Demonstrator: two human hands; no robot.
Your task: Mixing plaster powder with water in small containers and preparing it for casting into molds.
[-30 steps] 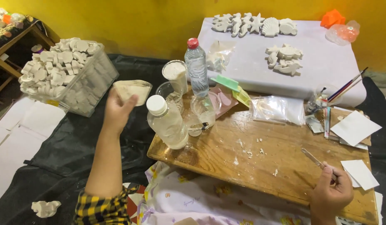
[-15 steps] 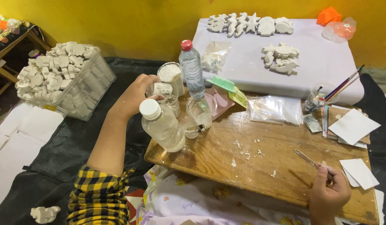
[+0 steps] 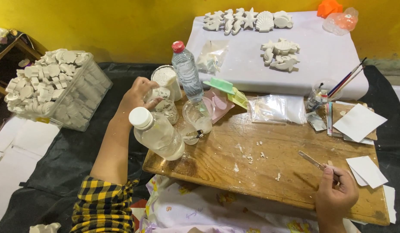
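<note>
My left hand [image 3: 137, 96] grips a small white plaster piece [image 3: 161, 93] over a clear cup [image 3: 167, 110] of white powder, behind a milky bottle with a white cap [image 3: 154, 133]. A red-capped water bottle [image 3: 186, 71] and a second powder-filled cup [image 3: 165, 78] stand close by. My right hand [image 3: 336, 194] rests at the front right of the wooden board [image 3: 269, 172] and holds a thin metal tool [image 3: 311, 160] pointing up and left. White crumbs [image 3: 252, 156] lie scattered on the board.
A clear box heaped with white plaster casts [image 3: 57, 88] stands at left on black sheeting. Sea-shaped casts [image 3: 247, 19] lie on a white covered surface behind. Brushes in a jar [image 3: 323, 92], plastic bags [image 3: 275, 108], green and pink moulds [image 3: 228, 88] and white cards [image 3: 360, 123] crowd the board's back and right.
My left hand came down from holding a pale piece high at left and now sits over the cups behind the white-capped bottle. My right hand stayed put with the tool.
</note>
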